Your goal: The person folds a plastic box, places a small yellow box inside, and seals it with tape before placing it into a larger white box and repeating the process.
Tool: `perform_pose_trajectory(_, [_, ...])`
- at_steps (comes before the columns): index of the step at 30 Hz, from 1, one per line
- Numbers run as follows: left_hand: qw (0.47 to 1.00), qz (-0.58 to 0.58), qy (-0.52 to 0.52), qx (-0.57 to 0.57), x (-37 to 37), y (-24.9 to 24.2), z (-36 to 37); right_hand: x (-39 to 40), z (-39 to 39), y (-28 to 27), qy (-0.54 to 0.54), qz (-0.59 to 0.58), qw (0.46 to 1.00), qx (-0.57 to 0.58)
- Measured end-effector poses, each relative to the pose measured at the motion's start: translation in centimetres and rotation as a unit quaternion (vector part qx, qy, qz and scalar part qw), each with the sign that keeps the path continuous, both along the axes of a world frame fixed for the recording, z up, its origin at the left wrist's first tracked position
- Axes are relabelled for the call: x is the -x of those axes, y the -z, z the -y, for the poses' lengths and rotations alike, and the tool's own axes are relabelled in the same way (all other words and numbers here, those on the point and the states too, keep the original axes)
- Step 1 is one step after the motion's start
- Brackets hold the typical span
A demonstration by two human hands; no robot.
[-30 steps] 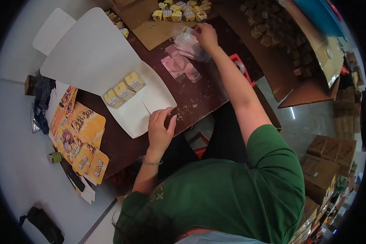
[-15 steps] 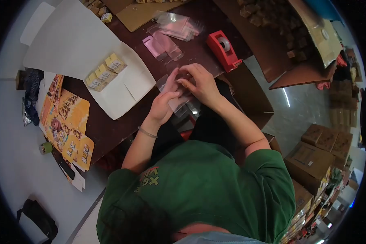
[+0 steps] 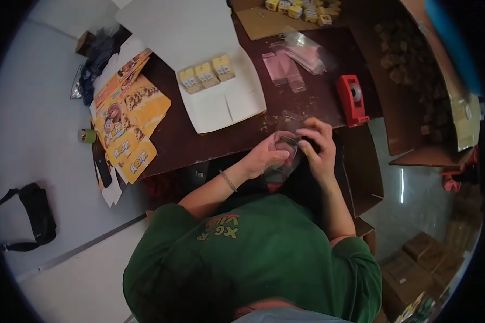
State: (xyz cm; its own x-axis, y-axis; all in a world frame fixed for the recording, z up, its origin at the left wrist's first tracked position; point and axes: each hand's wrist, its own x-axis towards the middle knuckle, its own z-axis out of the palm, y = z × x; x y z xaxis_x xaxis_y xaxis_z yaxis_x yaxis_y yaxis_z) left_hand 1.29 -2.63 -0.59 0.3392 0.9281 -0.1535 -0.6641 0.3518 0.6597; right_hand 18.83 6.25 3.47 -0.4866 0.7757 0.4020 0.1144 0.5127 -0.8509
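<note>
Over the table's near edge, my left hand (image 3: 266, 157) is closed around a clear plastic box (image 3: 285, 139), thumb on the near side. The box is thin-walled and see-through, with one end spread open. My right hand (image 3: 321, 148) has its curled fingers and thumb at the box's right edge, pinching it. Beyond the hands lie flat clear plastic pieces (image 3: 283, 69) with a pink tint. An open white carton (image 3: 229, 105) stands ahead on the left, holding a row of small yellow boxes (image 3: 206, 74).
A red tape dispenser (image 3: 352, 101) stands at the table's right. Orange printed cardboard sheets (image 3: 129, 129) lie on the left. More small yellow boxes (image 3: 302, 11) sit on cardboard at the back. A large brown carton (image 3: 409, 121) with small brown pieces is at right.
The view has turned and shifted, so the table items appear farther right. My hands have rotated the plastic box, and its end now appears spread open.
</note>
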Motion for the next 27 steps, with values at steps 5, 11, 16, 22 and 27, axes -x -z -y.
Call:
perform_pose_trajectory(5, [0.996, -0.069, -0.057, 0.022, -1.2, -0.1, 4.3, -1.0, 4.7, -0.4, -0.125, 0.053, 0.983, 0.119])
perform_pose_trajectory(11, [0.986, -0.105, -0.113, -0.061, -1.9, 2.4, 8.7, -0.3, 7.8, 1.7, -0.169, 0.040, 0.984, 0.044])
perform_pose_trajectory(16, [0.979, -0.042, -0.122, 0.160, -0.8, 0.0, 9.1, 0.3, 10.0, 2.6, -0.114, -0.005, 0.990, 0.086])
perform_pose_trajectory(22, [0.985, -0.051, -0.036, 0.164, 0.1, 2.3, 9.6, 2.1, 7.6, 4.0, -0.156, -0.003, 0.961, 0.230])
perform_pose_trajectory(27, [0.970, -0.045, -0.138, 0.193, -0.3, 1.2, 10.5, 2.4, 9.9, 2.0, -0.165, 0.083, 0.977, 0.103])
